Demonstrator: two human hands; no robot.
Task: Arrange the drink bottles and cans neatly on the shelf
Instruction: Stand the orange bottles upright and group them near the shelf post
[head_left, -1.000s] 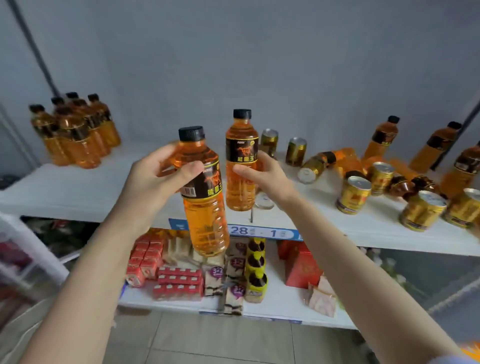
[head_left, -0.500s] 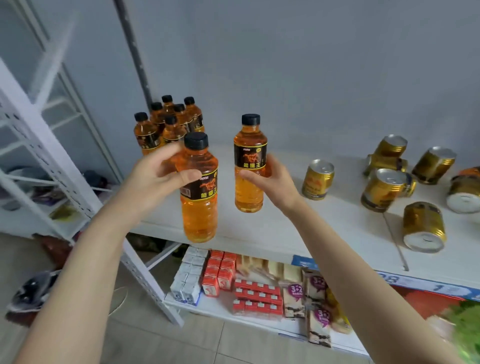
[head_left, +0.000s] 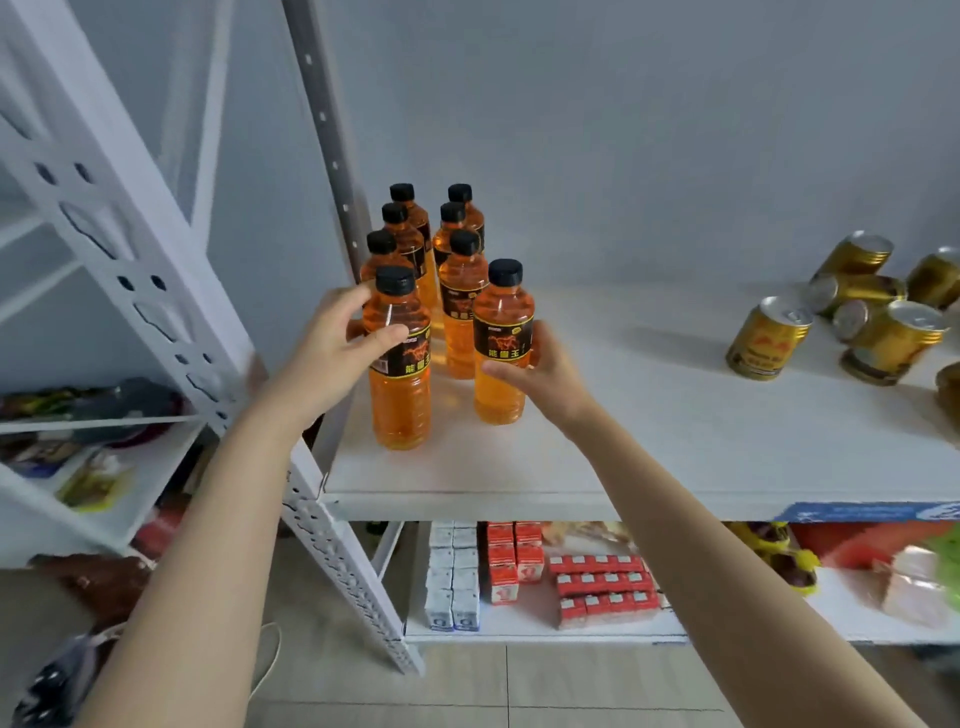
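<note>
Gripping at the labelled waist seems wisest: smooth plastic, weighty with drink, slightly squeezable, likely slippery. With forearms stretched forward, the left hand (head_left: 332, 345) wraps thumb and fingers round one bottle (head_left: 401, 395) and the right hand (head_left: 543, 366) round a second bottle (head_left: 500, 379), both upright at the shelf (head_left: 649, 457), tidy rows (head_left: 457, 291) just beyond the knuckles.

Single wide-angle view from my head, facing forward and down onto the white shelf (head_left: 649, 415), close, within my arm's reach.

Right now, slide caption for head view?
Left hand grips left drink bottle, right hand grips right drink bottle, fronting two shelved rows.
</note>
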